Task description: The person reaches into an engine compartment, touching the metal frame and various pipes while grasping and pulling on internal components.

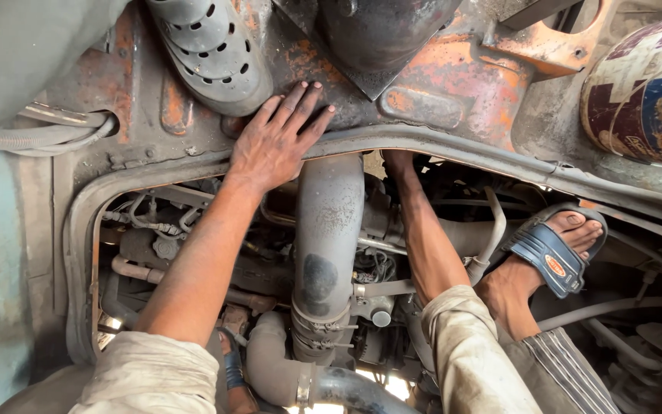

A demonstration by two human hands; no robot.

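My left hand [277, 138] lies flat, fingers spread, on the rusty metal floor panel [453, 84] just above the rim of an open engine bay. It holds nothing. My right hand [398, 162] reaches down behind the rim next to a thick grey intake pipe [327, 238]; its fingers are hidden under the panel edge, so what they touch cannot be seen. Both forearms are greasy, with dirty light sleeves pushed back.
A foot in a blue sandal [553, 257] rests on engine parts at the right. A grey perforated clog [212, 46] stands at the top. A worn painted bucket [645, 88] sits at the upper right. Hoses, clamps and wiring [155, 222] fill the bay.
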